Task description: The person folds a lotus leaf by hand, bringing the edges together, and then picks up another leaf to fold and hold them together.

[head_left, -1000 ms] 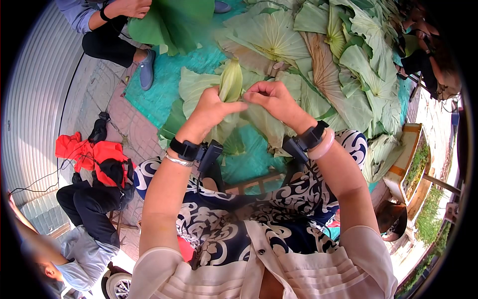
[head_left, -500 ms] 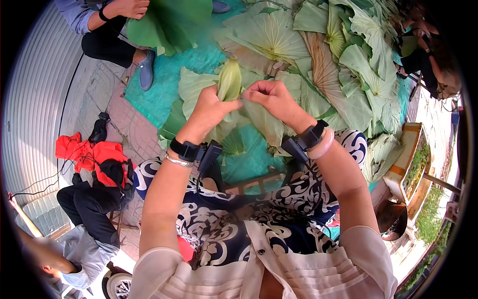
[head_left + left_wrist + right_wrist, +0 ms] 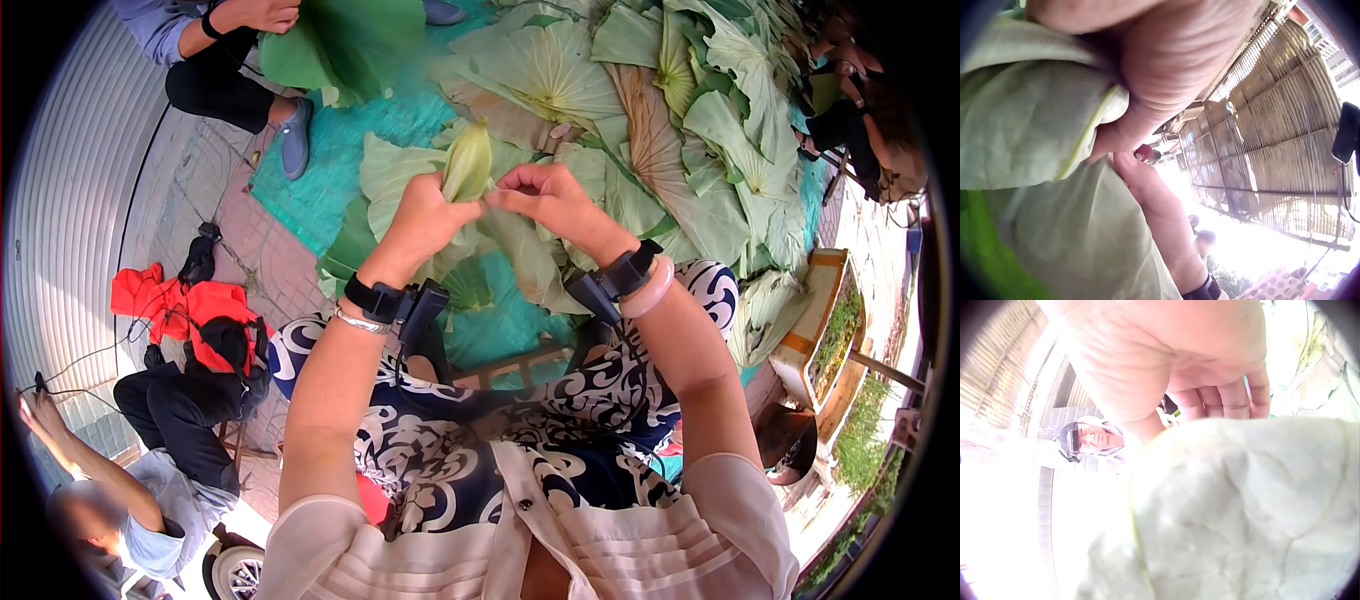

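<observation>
In the head view my left hand (image 3: pixel 422 215) grips a pale green lotus leaf (image 3: pixel 467 165), gathered into an upright, pointed fold above the thumb. My right hand (image 3: pixel 545 205) pinches the leaf's edge just to the right of it, thumb and forefinger together. A loose flap of leaf hangs below the two hands. In the left wrist view the folded leaf (image 3: pixel 1029 125) shows a yellow-green rib along its edge, with the tips of both hands close together. A wide leaf surface (image 3: pixel 1229 500) fills the lower part of the right wrist view, under my right hand (image 3: pixel 1166 356).
Many lotus leaves (image 3: pixel 690 150) lie heaped on a teal sheet (image 3: pixel 350 150) ahead and to the right. At top left a seated person holds a large green leaf (image 3: pixel 350 45). A red cloth (image 3: pixel 185 305) with dark gear lies left; a planter box (image 3: pixel 815 330) stands right.
The folded leaf's tip has tilted slightly to the right, and the hanging flap has shifted. Both hands keep nearly the same place. At lower left a person's arm has lifted.
</observation>
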The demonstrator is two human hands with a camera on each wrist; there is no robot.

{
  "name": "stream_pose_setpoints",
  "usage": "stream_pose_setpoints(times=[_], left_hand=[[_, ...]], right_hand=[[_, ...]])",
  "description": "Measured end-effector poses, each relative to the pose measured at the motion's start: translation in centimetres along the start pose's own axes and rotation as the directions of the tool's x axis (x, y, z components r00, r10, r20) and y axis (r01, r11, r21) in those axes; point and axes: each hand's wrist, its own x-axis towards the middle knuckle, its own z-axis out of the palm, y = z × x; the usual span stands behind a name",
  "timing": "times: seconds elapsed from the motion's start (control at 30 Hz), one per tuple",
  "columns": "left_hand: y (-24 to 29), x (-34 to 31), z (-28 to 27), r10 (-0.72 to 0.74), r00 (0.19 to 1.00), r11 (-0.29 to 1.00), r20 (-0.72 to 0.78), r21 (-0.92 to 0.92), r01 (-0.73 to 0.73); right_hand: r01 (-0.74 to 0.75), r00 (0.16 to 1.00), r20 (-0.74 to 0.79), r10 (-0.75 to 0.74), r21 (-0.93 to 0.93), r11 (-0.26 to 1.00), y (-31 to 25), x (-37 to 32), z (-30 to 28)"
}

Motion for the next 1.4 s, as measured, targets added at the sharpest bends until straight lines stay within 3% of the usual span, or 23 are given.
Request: stream_pose_setpoints(times=[0.27, 0.43, 0.57, 0.97, 1.17, 1.4], left_hand=[[-0.5, 0.3, -0.3, 0.000, 1.000, 0.998, 0.023, 0.056, -0.001], [-0.8, 0.3, -0.1, 0.080, 0.997, 0.996, 0.010, 0.049, -0.080], [-0.1, 0.0, -0.2, 0.038, 0.998, 0.993, 0.051, 0.107, -0.044], [0.0, -0.1, 0.0, 0.020, 0.999, 0.990, 0.044, 0.140, -0.026], [-0.3, 0.0, 0.1, 0.032, 1.000, 0.998, -0.001, 0.056, -0.032], [-0.5, 0.1, -0.2, 0.040, 0.999, 0.990, 0.024, 0.134, -0.042]], right_hand=[[-0.025, 1.000, 0.000, 0.025, -0.037, 0.999, 1.1, 0.4, -0.5], [0.076, 0.997, -0.011, -0.078, -0.086, 0.993, 1.0, 0.3, -0.4], [0.177, 0.982, -0.037, -0.184, -0.148, 0.973, 0.8, 0.2, -0.3], [0.176, 0.980, -0.058, -0.189, -0.176, 0.968, 1.0, 0.4, -0.3], [-0.043, 0.999, 0.021, 0.049, -0.200, 0.979, 0.2, 0.2, -0.7], [0.015, 0.999, 0.036, -0.009, -0.158, 0.987, 2.3, 0.9, -1.3]])
